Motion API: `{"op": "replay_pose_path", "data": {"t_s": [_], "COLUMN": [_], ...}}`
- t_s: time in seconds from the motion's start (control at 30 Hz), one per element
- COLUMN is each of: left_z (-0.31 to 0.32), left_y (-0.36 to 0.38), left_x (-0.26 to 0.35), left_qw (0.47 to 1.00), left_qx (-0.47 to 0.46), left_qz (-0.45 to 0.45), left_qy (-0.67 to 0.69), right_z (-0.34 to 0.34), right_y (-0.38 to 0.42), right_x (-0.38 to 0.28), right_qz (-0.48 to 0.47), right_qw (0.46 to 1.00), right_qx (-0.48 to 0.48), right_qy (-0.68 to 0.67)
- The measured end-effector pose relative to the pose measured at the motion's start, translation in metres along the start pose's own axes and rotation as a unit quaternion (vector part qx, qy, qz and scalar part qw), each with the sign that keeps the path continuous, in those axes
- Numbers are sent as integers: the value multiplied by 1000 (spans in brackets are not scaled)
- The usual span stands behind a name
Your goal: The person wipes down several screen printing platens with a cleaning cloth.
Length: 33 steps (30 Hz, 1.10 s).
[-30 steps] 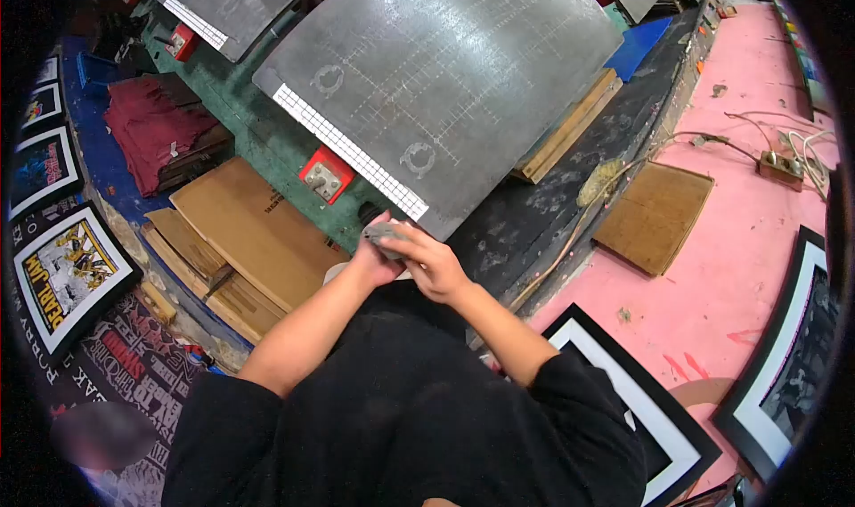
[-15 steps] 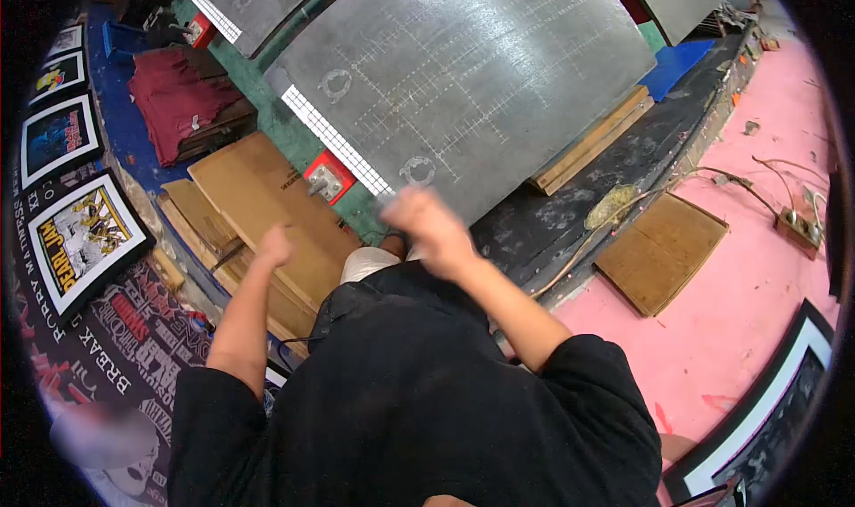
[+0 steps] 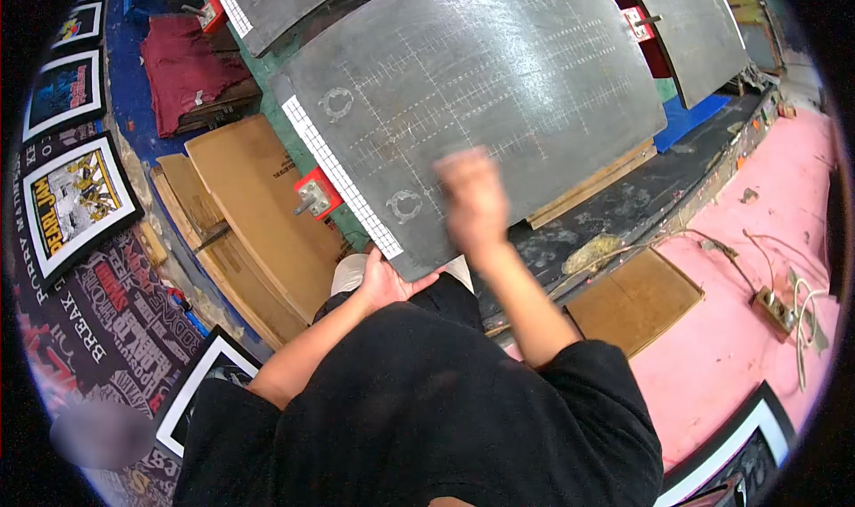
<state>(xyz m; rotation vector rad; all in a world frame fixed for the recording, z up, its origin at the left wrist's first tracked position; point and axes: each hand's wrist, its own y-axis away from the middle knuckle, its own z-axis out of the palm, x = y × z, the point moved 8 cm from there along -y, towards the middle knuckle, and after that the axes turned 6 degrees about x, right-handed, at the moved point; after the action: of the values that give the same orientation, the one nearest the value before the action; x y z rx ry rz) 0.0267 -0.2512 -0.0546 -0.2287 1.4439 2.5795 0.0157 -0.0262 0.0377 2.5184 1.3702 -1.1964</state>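
A large grey printing platen (image 3: 499, 88) with white grid lines, ring marks and a white gridded strip (image 3: 343, 177) along its left edge lies in front of me. My left hand (image 3: 388, 284) is at its near corner. The fingers go beneath the edge, partly hidden by the board, and grip it from below. Over the near part of the platen is my right hand (image 3: 476, 200), smeared by motion. Its fingers look bent, but whether they hold or touch anything cannot be made out.
Red brackets (image 3: 319, 193) with metal handles join the platens. Cardboard (image 3: 258, 213) leans at left beside dark red cloth (image 3: 191, 75). Framed prints (image 3: 76, 206) line the left side. On the pink floor lie a brown board (image 3: 637, 300) and a socket box with cables (image 3: 775, 313).
My left hand has moved right and forward from the air beside the cardboard to the platen's near corner. My right hand has moved forward over the platen. The view has shifted slightly.
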Motion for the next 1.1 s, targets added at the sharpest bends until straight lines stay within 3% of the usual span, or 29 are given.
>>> {"op": "replay_pose_path", "data": {"t_s": [0.03,0.07,0.1,0.17,0.23,0.27,0.33,0.37,0.43,0.5,0.53,0.57,0.6,0.63,0.7,0.73,0.77,0.8,0.83,0.87,0.9,0.93,1.03,1.1], "left_z": [-4,-15,-15,-9,-2,2,5,1,3,7,7,6,6,-16,-55,-19,-17,-11,-8,-10,-11,-10,-5,-20], "left_y": [-1,-7,-6,-7,-10,-9,-12,-11,-11,-7,-8,-8,-10,-21,-40,-7,-18,-16,-14,-15,-14,-15,-13,-14], "left_x": [5,1,3,7,5,4,8,7,7,6,4,3,2,-1,-1,-9,-4,-5,-8,-7,-7,-6,-5,-4], "left_qw": [999,998,998,1000,1000,999,999,997,998,998,998,999,999,999,987,980,995,993,990,991,992,993,997,998], "left_qx": [36,55,54,21,-14,32,45,65,52,50,50,45,37,37,-125,-81,-3,-5,-6,-1,3,0,0,3], "left_qz": [36,4,7,7,6,4,-2,-12,-18,-22,-25,-24,-21,-24,29,6,19,-12,-42,-34,-35,-36,-32,-32], "left_qy": [-5,35,37,12,-7,-7,-18,-33,-17,5,6,13,21,20,93,183,99,117,133,126,123,112,77,51], "right_z": [33,65,66,51,-2,-35,-122,-153,-169,-138,-111,-67,-39,-17,-5,-16,-27,-45,-67,-93,-113,-122,-74,-22], "right_y": [11,36,40,23,-22,-39,-62,-54,-29,8,36,81,86,90,86,66,44,31,25,12,15,23,62,89], "right_x": [-46,-81,-106,-105,-36,16,104,154,192,139,110,87,23,-34,-69,-56,-33,0,42,73,107,130,76,-15], "right_qz": [-38,-39,-30,-17,3,39,106,145,142,58,45,80,-11,-53,-7,23,54,48,65,92,109,193,25,-34], "right_qw": [991,952,907,899,969,985,969,942,953,974,985,992,982,925,903,929,947,980,979,988,979,961,996,977], "right_qx": [-104,-209,-250,-223,-69,10,224,300,240,140,107,-17,-191,-302,-262,-190,-118,-9,91,119,170,188,78,-165], "right_qy": [-77,-219,-337,-377,-236,-165,19,38,121,169,125,97,-2,-223,-341,-318,-293,-191,-169,-23,23,60,42,-129]}}
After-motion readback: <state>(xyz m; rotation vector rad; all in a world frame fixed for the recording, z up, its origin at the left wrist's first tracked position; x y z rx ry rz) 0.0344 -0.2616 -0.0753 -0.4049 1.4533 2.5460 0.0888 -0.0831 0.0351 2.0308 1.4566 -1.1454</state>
